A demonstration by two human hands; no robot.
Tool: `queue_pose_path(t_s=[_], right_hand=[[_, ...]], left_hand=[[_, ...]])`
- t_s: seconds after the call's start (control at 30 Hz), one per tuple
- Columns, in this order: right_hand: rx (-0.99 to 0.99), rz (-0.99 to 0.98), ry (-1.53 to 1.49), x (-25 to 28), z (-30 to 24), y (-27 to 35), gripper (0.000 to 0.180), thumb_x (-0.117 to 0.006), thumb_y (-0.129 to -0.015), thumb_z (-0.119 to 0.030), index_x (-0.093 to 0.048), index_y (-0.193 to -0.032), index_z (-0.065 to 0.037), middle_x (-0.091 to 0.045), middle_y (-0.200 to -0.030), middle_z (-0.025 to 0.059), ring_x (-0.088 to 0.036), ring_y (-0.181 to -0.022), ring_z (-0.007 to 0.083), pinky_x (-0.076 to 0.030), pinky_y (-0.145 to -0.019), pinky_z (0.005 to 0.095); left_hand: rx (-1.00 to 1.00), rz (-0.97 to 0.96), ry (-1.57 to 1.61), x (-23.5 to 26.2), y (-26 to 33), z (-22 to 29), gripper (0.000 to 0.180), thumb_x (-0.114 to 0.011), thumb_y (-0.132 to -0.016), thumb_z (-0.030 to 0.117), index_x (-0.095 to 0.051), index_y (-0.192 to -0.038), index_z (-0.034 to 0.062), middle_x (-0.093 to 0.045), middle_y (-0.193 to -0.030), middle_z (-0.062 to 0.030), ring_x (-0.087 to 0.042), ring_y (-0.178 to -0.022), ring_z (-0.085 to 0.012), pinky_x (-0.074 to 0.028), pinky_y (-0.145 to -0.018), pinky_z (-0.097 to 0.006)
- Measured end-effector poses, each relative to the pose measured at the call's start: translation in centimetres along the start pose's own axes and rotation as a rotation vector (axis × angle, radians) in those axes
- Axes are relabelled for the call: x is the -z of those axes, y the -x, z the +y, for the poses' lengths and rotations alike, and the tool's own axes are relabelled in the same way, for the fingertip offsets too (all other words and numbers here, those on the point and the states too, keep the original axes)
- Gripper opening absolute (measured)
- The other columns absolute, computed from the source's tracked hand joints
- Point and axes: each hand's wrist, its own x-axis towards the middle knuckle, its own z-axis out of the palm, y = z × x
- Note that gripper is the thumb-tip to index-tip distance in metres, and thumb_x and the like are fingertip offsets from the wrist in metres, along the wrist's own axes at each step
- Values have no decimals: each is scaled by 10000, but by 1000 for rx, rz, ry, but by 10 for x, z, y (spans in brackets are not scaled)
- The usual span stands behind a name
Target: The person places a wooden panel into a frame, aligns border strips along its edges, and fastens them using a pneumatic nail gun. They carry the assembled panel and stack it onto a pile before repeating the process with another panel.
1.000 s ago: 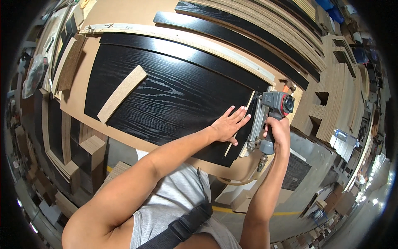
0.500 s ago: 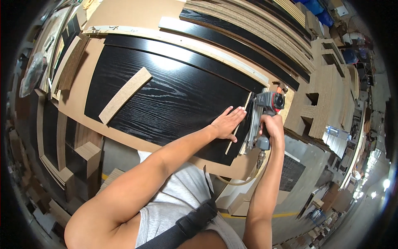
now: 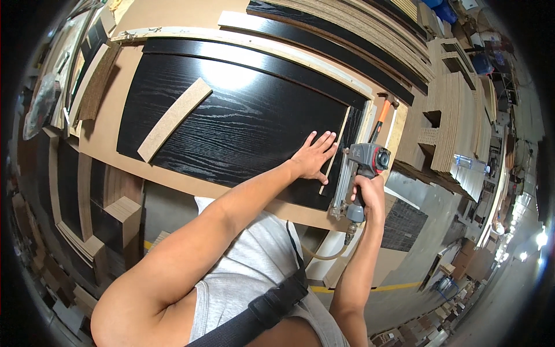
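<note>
My left hand (image 3: pixel 314 156) lies with spread fingers on the right end of a black wood-grain panel (image 3: pixel 231 121), beside a thin pale strip (image 3: pixel 341 130) that runs along the panel there. In my right hand (image 3: pixel 369 194) is a grey pneumatic nail gun (image 3: pixel 363 159), gripped by its handle. Its magazine lies over the panel's right edge, and a hose (image 3: pixel 324 254) is coupled to the handle's base. Beyond the gun a hammer (image 3: pixel 381 118) with an orange and black handle lies by the wooden rail. A short particleboard strip (image 3: pixel 175 120) rests slantwise on the panel's left part.
A pale wooden rail (image 3: pixel 254 43) borders the panel's far side on the brown worktable (image 3: pixel 130 104). Stacked boards (image 3: pixel 347 34) lie beyond it. Piles of cut particleboard (image 3: pixel 457 115) stand at the right, and more boards (image 3: pixel 124 211) stand at the lower left.
My right hand has drawn the nail gun nearer to me and slightly left, uncovering more of the hammer. My left hand has lifted slightly away along the strip, staying near the same spot.
</note>
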Motion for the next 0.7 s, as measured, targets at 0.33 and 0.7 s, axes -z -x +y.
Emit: queue_pose_path(t_s=[0.33, 0.7], right_hand=[[-66, 25, 109, -5, -12, 4, 90, -557, -740, -41, -572, -675, 19, -549, -545, 75, -535, -412, 178, -438, -420, 311], [-99, 13, -87, -11, 55, 70, 131, -552, -760, 27, -625, -868, 22, -545, -573, 34, -504, -420, 125, -424, -394, 284]], left_hand=[[15, -115, -9, 6, -3, -1, 1140, -868, -663, 430, -273, -1558, 49, -111, -1657, -214, -81, -1548, -349, -113, -1213, -592], [-12, -31, -25, -2, -3, -5, 1122, -869, -653, 468, -314, -1532, 44, -161, -1640, -230, -126, -1536, -362, -144, -1201, -600]])
